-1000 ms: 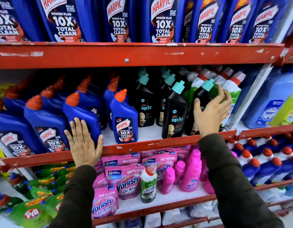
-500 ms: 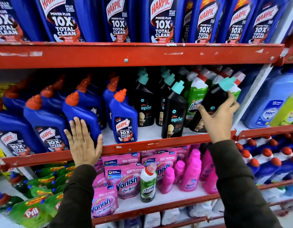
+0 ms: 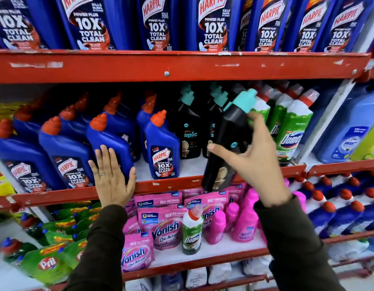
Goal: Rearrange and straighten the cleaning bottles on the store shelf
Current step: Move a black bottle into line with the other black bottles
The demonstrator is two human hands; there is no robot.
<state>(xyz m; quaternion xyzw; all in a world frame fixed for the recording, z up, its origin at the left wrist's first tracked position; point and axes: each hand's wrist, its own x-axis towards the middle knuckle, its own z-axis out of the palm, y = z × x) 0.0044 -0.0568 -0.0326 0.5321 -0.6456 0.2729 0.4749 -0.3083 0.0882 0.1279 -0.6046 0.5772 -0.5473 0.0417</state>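
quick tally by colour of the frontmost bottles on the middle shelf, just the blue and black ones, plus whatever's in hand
blue harpic bottles: 4
black spic bottles, standing: 2
black spic bottle, held in the right hand: 1
total: 7

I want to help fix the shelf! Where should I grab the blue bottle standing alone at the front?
Probably grip the blue bottle round its narrow neck, just under the orange cap. It stands upright at the shelf edge, so come from the front; black bottles crowd its right side.
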